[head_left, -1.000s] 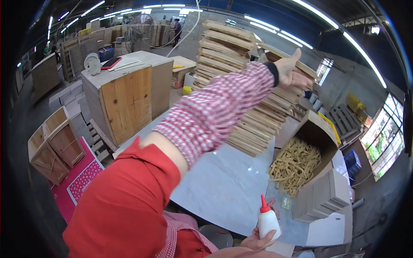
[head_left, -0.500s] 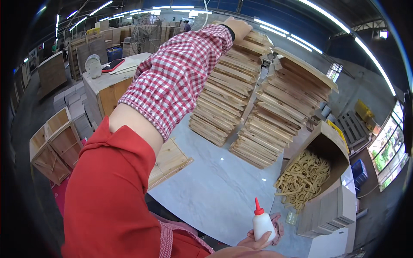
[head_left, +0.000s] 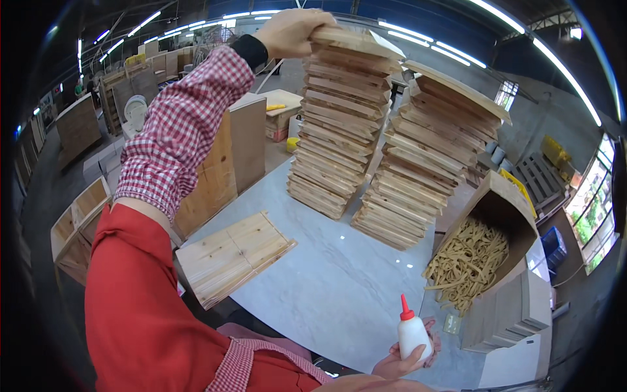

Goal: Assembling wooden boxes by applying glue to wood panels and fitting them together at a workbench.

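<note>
My left hand (head_left: 297, 32) reaches high, its fingers closed on the near left corner of the top wooden board (head_left: 356, 40) of the left stack (head_left: 336, 130). Beside that stack stands a second tall stack of wooden boards (head_left: 418, 166), a narrow gap between them. Low at the front right, my right hand (head_left: 397, 366) is wrapped round a white squeeze bottle (head_left: 413, 341) with a red pointed nozzle. The bottle stays upright above the near edge of the table. Part of my right hand is hidden behind it.
The grey marbled table (head_left: 313, 274) bears both stacks. Flat wooden panels (head_left: 235, 255) lie at its left edge. On the right, a tilted cardboard box (head_left: 522, 225) spills tan strips (head_left: 473, 261) beside stacked grey boards (head_left: 506, 313). A wooden cabinet (head_left: 212, 179) stands left.
My left hand has come back toward me and left, from over the stack's top to its top board's near left corner. The right hand still holds the bottle.
</note>
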`<control>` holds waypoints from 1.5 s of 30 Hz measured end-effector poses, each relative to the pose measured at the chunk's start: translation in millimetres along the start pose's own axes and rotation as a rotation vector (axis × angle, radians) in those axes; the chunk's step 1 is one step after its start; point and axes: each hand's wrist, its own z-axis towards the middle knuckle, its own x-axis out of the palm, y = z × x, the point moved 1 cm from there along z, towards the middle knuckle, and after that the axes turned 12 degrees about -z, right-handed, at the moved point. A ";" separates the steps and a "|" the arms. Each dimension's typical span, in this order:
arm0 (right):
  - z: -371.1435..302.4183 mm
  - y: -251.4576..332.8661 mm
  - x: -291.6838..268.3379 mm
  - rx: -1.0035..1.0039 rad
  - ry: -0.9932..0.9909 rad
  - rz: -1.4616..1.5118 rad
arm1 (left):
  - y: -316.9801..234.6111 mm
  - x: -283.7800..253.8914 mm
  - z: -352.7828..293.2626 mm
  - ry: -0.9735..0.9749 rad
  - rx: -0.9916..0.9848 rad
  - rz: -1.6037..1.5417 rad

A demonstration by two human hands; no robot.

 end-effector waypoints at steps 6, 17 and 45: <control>-10.1 22.1 2.5 -0.021 0.100 0.135 | -37.3 -40.8 -71.5 -0.143 -0.035 0.037; -7.5 2.9 -30.0 -0.155 0.249 0.214 | -323.7 -105.8 -282.2 0.130 -0.211 -0.254; 83.7 -108.2 71.2 -1.062 0.627 -0.985 | -464.1 -53.1 -448.6 0.484 -2.313 -1.970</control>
